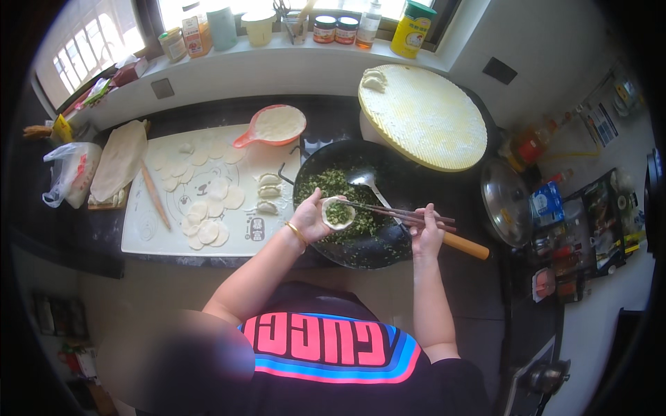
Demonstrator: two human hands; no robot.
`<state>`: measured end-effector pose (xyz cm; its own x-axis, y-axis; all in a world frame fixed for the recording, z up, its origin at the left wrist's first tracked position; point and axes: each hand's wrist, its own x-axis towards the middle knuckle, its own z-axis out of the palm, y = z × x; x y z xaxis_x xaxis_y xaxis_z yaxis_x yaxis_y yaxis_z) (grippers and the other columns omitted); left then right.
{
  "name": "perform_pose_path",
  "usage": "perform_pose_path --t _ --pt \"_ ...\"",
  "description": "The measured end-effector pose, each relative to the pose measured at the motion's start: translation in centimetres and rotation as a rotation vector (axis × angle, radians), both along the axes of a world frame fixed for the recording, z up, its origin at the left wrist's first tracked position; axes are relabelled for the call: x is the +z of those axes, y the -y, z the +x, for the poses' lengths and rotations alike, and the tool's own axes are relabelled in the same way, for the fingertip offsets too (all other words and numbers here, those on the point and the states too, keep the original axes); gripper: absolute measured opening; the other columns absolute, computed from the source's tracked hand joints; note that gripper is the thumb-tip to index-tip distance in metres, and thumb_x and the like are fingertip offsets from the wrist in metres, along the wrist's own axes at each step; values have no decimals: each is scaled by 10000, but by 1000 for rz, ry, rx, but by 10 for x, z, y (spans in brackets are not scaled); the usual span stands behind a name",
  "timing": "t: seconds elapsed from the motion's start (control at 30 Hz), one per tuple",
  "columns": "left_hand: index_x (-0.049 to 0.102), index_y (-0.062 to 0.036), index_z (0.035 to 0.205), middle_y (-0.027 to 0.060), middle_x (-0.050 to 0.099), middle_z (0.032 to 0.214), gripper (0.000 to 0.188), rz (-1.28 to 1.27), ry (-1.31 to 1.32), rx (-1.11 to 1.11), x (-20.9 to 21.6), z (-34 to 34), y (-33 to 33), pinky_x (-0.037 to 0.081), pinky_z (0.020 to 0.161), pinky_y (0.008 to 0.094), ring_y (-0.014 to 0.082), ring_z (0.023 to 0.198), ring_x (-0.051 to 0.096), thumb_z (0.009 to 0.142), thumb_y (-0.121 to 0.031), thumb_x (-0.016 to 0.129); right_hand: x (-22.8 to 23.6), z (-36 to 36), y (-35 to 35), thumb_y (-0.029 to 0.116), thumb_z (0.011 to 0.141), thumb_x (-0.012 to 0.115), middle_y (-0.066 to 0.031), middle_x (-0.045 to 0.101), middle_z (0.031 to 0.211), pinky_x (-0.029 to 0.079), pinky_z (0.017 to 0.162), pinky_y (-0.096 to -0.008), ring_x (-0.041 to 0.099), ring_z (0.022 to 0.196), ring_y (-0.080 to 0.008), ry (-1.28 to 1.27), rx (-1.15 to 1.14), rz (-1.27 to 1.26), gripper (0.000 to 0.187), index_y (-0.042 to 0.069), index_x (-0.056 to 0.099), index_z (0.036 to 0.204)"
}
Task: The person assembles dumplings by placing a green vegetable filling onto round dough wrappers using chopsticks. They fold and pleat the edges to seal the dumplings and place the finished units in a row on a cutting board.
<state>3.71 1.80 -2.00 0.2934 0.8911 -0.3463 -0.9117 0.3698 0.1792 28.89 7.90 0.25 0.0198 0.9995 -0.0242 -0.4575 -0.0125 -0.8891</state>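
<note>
Wrapper, one [345, 223]: round, pale, unfolded, a mound of green filling at its middle; held above the left part of the wok.

Progress, as judged: this piece filled, not yet closed. Done: folded dumplings [268, 191], a short column at the mat's right side, and a small cluster, count unclear, at the tray's far left edge. Left: many flat wrappers [216, 206], loose and overlapping on the mat, and ample filling in the wok.

Left hand [312, 216]: palm up, half curled, cradling the wrapper.

Right hand [427, 239]: fingers closed around dark chopsticks [402, 213], tips at the filling; contact not certain.

Wok [322, 255]: black, wide, holding chopped green filling [331, 173] and a metal ladle [362, 179] with a wooden handle.

Mat [149, 232]: cream, on a dark tabletop [104, 232]; bearing a rolling pin [155, 197].

Behind the mat's right part: red-rimmed bowl [281, 125] of white powder, probably flour.

Beyond the wok: round tray [423, 118], pale yellow, dusted white.

Right of the wok: metal lid [505, 201].
</note>
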Motion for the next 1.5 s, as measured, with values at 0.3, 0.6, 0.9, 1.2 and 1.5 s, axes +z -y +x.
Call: perform_pose_path --t 0.3,0.6,0.9,1.2,1.5 --pt "369 7 1252 190 457 1220 628 36 -11 -10 3 -3 4 358 969 540 357 1152 434 938 -495 162 -6 -3 -3 271 879 566 -81 594 655 346 360 -197 559 501 -137 5 47 -11 282 26 575 740" --pt "401 32 1219 188 474 1181 632 65 -11 -27 13 -6 9 337 973 557 336 1123 450 945 -482 156 -3 -8 -4 298 869 576 -79 596 669 353 369 -193 564 518 -137 9 172 -12 282 34 582 768" --pt "387 50 1232 201 463 1201 648 80 56 -52 10 -12 9 335 979 547 344 1132 444 946 -476 141 -6 -12 -12 294 865 585 -81 601 664 343 364 -194 569 518 -131 8 205 -22 273 34 587 779" --pt "368 62 1237 217 448 1226 663 83 106 -40 4 -21 5 329 990 528 346 1147 433 942 -485 139 -5 -22 -18 299 880 558 -57 593 648 325 352 -191 569 506 -128 50 224 -15 296 47 585 729" --pt "370 52 1230 219 448 1227 650 59 115 -43 -4 -25 4 341 982 538 361 1142 439 941 -486 147 31 -31 -5 269 863 589 -74 594 628 337 348 -192 592 504 -149 213 240 25 261 38 588 742"
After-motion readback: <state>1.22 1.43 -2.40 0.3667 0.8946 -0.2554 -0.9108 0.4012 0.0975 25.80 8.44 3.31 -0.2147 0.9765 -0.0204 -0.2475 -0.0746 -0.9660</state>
